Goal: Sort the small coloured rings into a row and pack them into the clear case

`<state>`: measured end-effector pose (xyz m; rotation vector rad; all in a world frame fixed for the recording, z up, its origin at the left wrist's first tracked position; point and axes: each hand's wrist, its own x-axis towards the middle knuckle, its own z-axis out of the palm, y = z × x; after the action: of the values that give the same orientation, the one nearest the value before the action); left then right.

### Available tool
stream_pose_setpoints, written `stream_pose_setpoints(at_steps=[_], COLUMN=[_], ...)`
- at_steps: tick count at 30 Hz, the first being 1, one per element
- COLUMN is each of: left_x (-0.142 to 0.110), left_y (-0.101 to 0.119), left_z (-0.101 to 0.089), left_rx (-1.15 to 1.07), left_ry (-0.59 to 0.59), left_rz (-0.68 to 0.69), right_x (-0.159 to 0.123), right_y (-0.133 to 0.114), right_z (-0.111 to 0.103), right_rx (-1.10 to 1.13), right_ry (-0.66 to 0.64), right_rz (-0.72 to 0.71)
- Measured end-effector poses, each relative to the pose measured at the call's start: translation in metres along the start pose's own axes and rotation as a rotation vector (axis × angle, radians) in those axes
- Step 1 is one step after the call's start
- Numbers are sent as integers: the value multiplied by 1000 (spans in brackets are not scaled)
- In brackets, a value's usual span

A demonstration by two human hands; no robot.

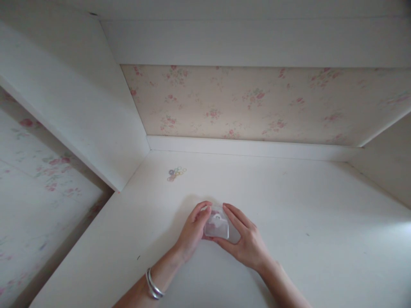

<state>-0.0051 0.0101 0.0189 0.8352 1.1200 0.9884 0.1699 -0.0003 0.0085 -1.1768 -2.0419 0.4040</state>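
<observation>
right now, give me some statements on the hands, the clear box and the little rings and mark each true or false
1. Both hands, left and right, touch the clear box. True.
2. The small rings lie inside the box. False: they lie in a loose group on the white surface.
3. The silver bracelet is on the right wrist. False: it is on the left.
4. The rings lie farther from the person than the box. True.
</observation>
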Motion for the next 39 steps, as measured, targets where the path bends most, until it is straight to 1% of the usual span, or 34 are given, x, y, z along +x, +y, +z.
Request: stream_pose_setpoints(at_steps=[5, 14, 21, 24, 27, 30, 32, 35, 37, 39], left_x=[-1, -1, -3, -3, -2, -3, -4, -6, -7, -8], left_y=[2, 1, 3, 2, 2, 3, 5, 8, 9, 9], left_z=[3, 0, 2, 3, 2, 2, 2, 3, 3, 4], left_rx=[-25, 5, -37, -44, -40, -44, -55, -57, -41, -20], left_ry=[21, -13, -19, -11, 6, -5, -29, -58, -66, -71], left_rz=[-1, 14, 7, 14, 28, 31, 20, 8, 21, 31], right_x=[0, 1, 0, 0, 1, 1, 1, 2, 4, 5], right_y=[-1, -3, -2, -2, -3, -4, -5, -4, -2, 0], right_z=[0, -2, -1, -2, -3, -4, -3, 4, 9, 13], right_rx=[22, 30, 48, 62, 103, 203, 336, 581, 704, 789], right_ry=[-12, -82, -71, -79, -96, -93, -80, -18, 25, 34], right_rz=[6, 13, 3, 24, 52, 77, 162, 411, 554, 628])
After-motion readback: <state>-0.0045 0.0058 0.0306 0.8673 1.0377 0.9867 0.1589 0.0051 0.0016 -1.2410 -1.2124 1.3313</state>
